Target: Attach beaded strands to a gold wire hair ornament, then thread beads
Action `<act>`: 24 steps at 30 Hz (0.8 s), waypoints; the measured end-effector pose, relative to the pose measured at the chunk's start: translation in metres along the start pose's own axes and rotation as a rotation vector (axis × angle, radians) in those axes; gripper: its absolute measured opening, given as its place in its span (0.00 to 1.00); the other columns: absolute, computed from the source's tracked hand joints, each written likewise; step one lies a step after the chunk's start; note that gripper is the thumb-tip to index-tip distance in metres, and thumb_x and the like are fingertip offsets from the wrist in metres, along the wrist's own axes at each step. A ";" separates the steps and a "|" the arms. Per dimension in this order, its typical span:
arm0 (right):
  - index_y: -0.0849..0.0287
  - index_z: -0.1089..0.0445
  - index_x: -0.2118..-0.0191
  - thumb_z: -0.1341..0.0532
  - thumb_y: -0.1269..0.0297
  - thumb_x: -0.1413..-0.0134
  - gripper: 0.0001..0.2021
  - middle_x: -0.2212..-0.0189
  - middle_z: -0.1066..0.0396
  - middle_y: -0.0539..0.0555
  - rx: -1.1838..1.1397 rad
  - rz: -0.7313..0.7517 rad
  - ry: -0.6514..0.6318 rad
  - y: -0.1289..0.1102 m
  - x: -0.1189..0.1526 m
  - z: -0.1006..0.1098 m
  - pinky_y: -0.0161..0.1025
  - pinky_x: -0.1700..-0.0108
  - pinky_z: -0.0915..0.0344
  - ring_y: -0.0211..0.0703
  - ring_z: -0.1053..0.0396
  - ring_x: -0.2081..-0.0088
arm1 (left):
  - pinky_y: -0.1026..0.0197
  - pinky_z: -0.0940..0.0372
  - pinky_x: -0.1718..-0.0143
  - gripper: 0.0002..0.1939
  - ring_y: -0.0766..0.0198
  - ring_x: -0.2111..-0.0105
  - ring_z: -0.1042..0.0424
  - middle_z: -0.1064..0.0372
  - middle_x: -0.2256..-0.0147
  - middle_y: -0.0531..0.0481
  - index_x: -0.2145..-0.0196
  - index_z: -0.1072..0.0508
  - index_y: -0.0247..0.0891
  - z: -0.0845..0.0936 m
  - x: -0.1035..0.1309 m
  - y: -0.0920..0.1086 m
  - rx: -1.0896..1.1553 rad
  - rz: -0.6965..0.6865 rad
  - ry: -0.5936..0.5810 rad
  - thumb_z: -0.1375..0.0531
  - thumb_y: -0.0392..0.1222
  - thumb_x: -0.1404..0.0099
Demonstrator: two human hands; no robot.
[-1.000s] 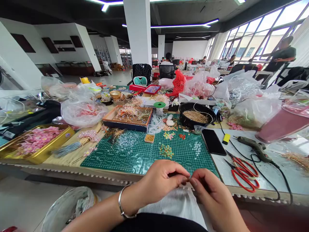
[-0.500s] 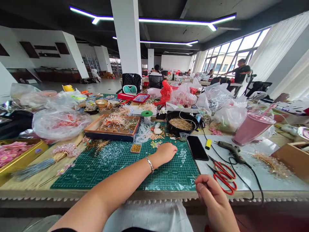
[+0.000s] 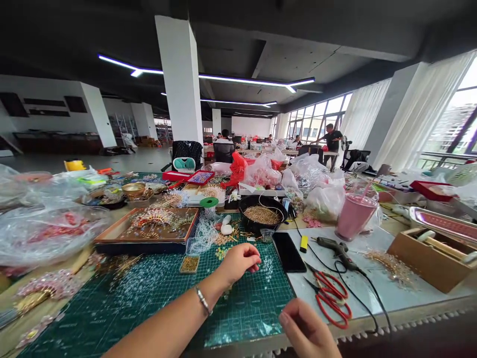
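My left hand, with a silver bangle at the wrist, is just above the green cutting mat. Its thumb and fingertips are pinched together; whatever they hold is too small to name. Close to the fingertips lies a scatter of small clear beads. Lower right, my right hand is at the mat's front corner, fingers curled against the thumb, and their contents cannot be made out. Red-handled scissors lie to its right. A small square box of gold beads sits left of my left hand.
A black phone, a yellow lighter and a corded glue gun lie to the right. Behind are a black bowl of gold pieces, a tray of ornaments and a pink drink cup. A person stands far back.
The camera view has tilted up and turned right. My left hand remains over the mat near the clear beads, its fingers now more visible. The thin piece seen at my right fingertips no longer shows.
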State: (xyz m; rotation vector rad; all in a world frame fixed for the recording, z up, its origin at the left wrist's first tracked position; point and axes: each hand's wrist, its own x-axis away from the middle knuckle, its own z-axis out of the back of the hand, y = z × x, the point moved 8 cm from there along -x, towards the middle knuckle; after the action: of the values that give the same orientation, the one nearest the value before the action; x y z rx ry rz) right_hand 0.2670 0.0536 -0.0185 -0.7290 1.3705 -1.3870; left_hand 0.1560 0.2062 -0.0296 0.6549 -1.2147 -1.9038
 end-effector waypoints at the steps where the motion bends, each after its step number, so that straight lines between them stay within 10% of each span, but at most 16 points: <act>1: 0.58 0.36 0.77 0.42 0.45 0.48 0.20 0.81 0.43 0.47 -0.003 0.000 0.000 -0.004 0.000 0.001 0.32 0.74 0.45 0.36 0.45 0.77 | 0.60 0.32 0.63 0.12 0.63 0.64 0.27 0.28 0.63 0.46 0.60 0.34 0.35 0.002 0.014 0.006 0.097 0.005 0.000 0.46 0.47 0.34; 10: 0.56 0.35 0.76 0.42 0.63 0.44 0.10 0.81 0.36 0.48 0.242 0.345 -0.094 -0.083 0.014 -0.025 0.31 0.78 0.41 0.35 0.39 0.80 | 0.69 0.35 0.74 0.12 0.69 0.75 0.28 0.28 0.73 0.49 0.71 0.28 0.31 0.006 0.125 0.033 0.998 0.148 0.031 0.30 0.38 0.51; 24: 0.55 0.36 0.74 0.43 0.69 0.45 0.07 0.81 0.35 0.45 0.318 0.477 -0.216 -0.101 0.033 -0.051 0.29 0.80 0.41 0.32 0.39 0.81 | 0.67 0.32 0.73 0.11 0.69 0.74 0.27 0.27 0.72 0.49 0.68 0.28 0.31 0.012 0.155 0.041 1.010 0.019 0.049 0.31 0.34 0.48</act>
State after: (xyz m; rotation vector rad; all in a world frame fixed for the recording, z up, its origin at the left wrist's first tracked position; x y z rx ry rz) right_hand 0.1854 0.0250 0.0624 -0.3016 1.0346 -1.0733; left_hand 0.0715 0.0748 0.0103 1.1672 -2.1238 -1.1376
